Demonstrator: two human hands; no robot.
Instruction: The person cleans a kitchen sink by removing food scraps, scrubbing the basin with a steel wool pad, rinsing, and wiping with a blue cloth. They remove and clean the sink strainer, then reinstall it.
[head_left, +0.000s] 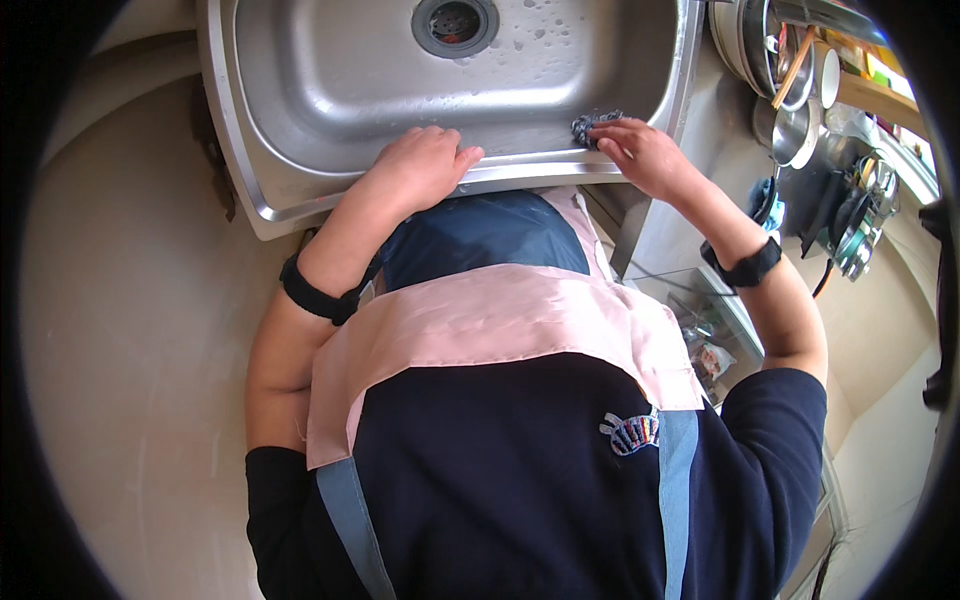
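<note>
A stainless steel sink basin lies before me, its front rim against my body. My left hand rests over that rim, knuckles toward the basin and thumb held apart. Its fingertips are hidden, and no loose object shows in it. At the basin's front right corner, my right hand has its fingers on a dark scouring pad, pressed against the inner wall. The round drain sits at the far side, with a few reddish bits in its strainer. Water drops dot the basin floor to its right.
Pans and bowls stand at the far right, with chopsticks across them. More utensils hang or lie nearer me. Below the counter on the right is a glass-sided cabinet. A smooth beige surface spreads to the left.
</note>
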